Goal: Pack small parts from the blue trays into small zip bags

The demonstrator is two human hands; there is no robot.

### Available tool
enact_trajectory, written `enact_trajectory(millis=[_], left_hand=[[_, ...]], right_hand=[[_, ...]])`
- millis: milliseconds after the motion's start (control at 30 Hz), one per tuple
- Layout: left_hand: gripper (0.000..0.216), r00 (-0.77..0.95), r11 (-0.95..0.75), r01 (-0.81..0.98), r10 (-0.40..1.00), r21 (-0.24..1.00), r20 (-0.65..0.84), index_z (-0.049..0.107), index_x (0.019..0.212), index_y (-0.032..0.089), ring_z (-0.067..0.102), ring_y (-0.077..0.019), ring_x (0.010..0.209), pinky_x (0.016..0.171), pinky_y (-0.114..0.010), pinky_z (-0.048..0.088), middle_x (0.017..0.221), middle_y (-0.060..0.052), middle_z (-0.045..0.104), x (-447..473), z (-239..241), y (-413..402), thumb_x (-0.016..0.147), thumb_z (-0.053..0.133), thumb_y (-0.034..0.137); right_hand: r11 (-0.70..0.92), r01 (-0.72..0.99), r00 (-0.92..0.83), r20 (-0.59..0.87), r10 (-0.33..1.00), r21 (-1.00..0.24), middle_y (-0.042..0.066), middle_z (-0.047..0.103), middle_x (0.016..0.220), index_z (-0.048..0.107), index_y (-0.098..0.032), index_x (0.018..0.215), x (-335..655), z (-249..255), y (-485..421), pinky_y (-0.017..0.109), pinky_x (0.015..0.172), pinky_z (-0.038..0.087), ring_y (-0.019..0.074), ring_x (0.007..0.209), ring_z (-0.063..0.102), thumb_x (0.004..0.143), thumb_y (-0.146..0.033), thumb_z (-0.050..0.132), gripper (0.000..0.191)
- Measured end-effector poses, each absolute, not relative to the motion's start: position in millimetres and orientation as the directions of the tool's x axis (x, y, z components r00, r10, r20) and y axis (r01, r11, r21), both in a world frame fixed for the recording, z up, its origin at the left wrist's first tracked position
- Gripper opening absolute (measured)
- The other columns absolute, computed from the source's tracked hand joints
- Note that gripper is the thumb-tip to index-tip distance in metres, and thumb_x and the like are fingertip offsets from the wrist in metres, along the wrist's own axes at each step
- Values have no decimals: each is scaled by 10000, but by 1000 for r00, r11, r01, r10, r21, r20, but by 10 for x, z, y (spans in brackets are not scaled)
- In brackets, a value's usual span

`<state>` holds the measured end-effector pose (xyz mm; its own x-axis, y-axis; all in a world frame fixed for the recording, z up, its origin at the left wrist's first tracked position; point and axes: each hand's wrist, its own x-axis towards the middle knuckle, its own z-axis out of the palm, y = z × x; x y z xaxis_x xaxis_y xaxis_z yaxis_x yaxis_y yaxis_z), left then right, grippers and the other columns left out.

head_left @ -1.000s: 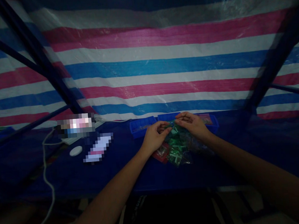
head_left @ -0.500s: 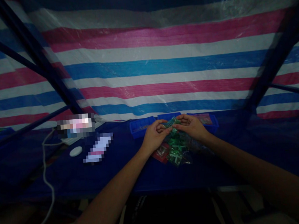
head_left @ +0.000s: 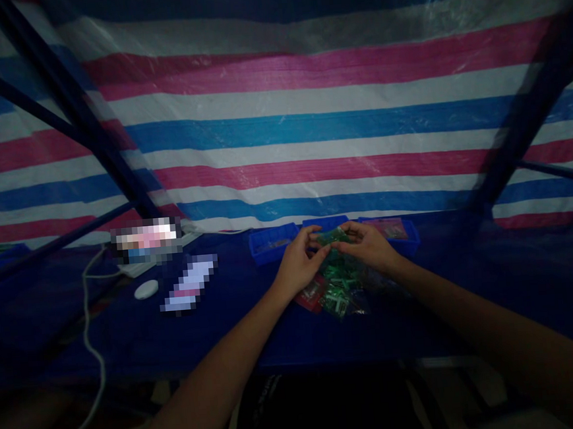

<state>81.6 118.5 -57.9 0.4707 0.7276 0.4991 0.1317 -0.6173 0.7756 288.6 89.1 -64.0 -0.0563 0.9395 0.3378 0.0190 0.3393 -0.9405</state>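
Observation:
My left hand (head_left: 300,260) and my right hand (head_left: 368,244) meet over the table, both closed on a small green plastic bag (head_left: 332,237). Fingers and thumbs pinch the bag from its two sides; what is inside it is too small to make out. Below the hands lies a pile of green clear packets (head_left: 337,296) with pale pieces in them. A red packet (head_left: 311,295) lies at the pile's left, partly under my left hand.
Behind my hands stand a left blue tray (head_left: 271,242), a middle blue tray (head_left: 331,222) and a right blue tray (head_left: 410,239) with a red packet. On the blue table's left are a blurred-out phone-like slab (head_left: 190,285), a white round object (head_left: 146,289), a white power strip (head_left: 146,262) and a cable (head_left: 87,323).
The green bag now lies flatter and wider between my fingers. Both hands have shifted only slightly, still gripping it. The packets below stay put.

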Motion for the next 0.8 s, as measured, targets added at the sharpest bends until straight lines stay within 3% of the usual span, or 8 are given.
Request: enact_trajectory(millis=[133, 233, 367, 500, 667, 800], left_hand=[[302, 453, -710, 270, 689, 650, 565, 652, 1214, 203, 695, -226, 997, 874, -386, 551, 1114, -90, 721, 806, -538, 1142, 962, 667, 369], [340, 501, -692, 225, 686, 686, 527, 669, 1251, 208, 696, -231, 1056, 920, -395, 557, 1197, -102, 720, 811, -515, 1102, 989, 623, 419], [442, 538, -670, 191, 683, 718, 494, 652, 1313, 202, 695, -248, 1077, 896, -379, 572, 1234, -116, 711, 815, -513, 1096, 954, 668, 459], [367, 456, -685, 301, 714, 663, 531, 693, 1248, 204, 687, -265, 1087, 947, -416, 542, 1206, -106, 730, 775, -542, 1182, 946, 685, 412], [285, 406, -658, 308, 744, 687, 530, 728, 1150, 204, 700, -252, 1024, 902, -405, 548, 1132, -88, 751, 738, -564, 1240, 964, 657, 408], [414, 445, -615, 238, 757, 751, 479, 656, 1296, 217, 711, -216, 886, 777, -345, 560, 1086, -78, 754, 764, -546, 1194, 929, 704, 402]], right_hand=[[406, 158, 84, 422, 903, -900, 6, 686, 867, 615, -221, 936, 2903, -632, 909, 309, 738, 555, 177, 794, 665, 802, -343, 770, 239], [463, 259, 112, 502, 857, -848, 25, 667, 932, 623, -221, 936, 2897, -647, 911, 331, 804, 569, 204, 911, 663, 811, -330, 749, 209], [519, 218, -78, 515, 853, -827, 51, 662, 1143, 664, -241, 1088, 2839, -666, 857, 375, 934, 582, 223, 1060, 674, 778, -274, 770, 330], [506, 190, -216, 467, 857, -841, 61, 662, 1253, 676, -268, 1183, 2790, -648, 795, 393, 973, 583, 218, 1056, 699, 773, -270, 797, 428], [504, 292, -39, 517, 855, -813, 83, 699, 1162, 696, -240, 1125, 2814, -632, 818, 395, 875, 603, 226, 997, 705, 837, -368, 769, 323], [498, 259, -38, 506, 862, -828, 86, 704, 1171, 683, -239, 1187, 2844, -636, 829, 369, 832, 602, 235, 1026, 700, 855, -409, 755, 380]])
